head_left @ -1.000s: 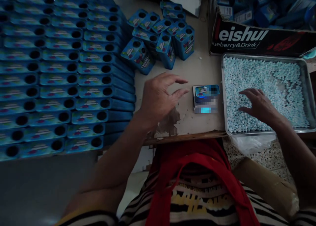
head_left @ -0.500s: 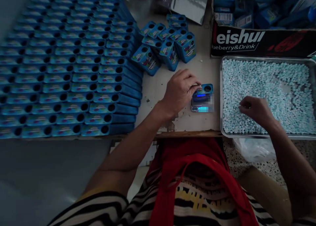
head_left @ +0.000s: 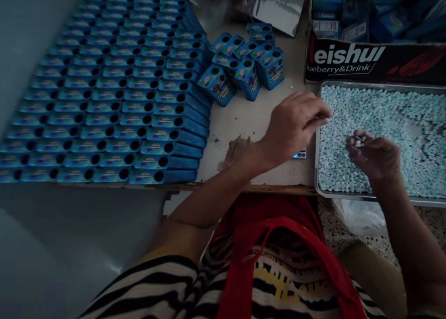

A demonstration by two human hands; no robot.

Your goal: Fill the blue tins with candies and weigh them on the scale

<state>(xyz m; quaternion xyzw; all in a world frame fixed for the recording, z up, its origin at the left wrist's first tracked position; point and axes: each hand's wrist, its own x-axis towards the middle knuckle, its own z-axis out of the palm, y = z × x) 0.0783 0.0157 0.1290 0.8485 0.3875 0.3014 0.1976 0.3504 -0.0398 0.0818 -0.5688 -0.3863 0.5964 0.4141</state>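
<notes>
My left hand [head_left: 296, 121] is over the small scale [head_left: 298, 155], its fingertips pinched together at the tray's left edge; what they hold, if anything, is too small to make out. Only a corner of the scale with a lit blue display shows below that hand. Above the pale blue candies [head_left: 343, 170] in the metal tray [head_left: 318, 166], my right hand [head_left: 374, 154] is turned partly upward, its curled fingers round a few small white-blue candies.
Long rows of blue boxes [head_left: 132, 119] cover the left of the table. Several loose blue boxes [head_left: 246, 77] stand at the middle back. A black carton [head_left: 344, 61] with more blue boxes is behind the tray. One stray candy [head_left: 291, 87] lies on the table.
My left hand has left the blue box at the scale and moved right to the tray's edge. My right hand has turned, and candies now show in its fingers. The view has shifted slightly.
</notes>
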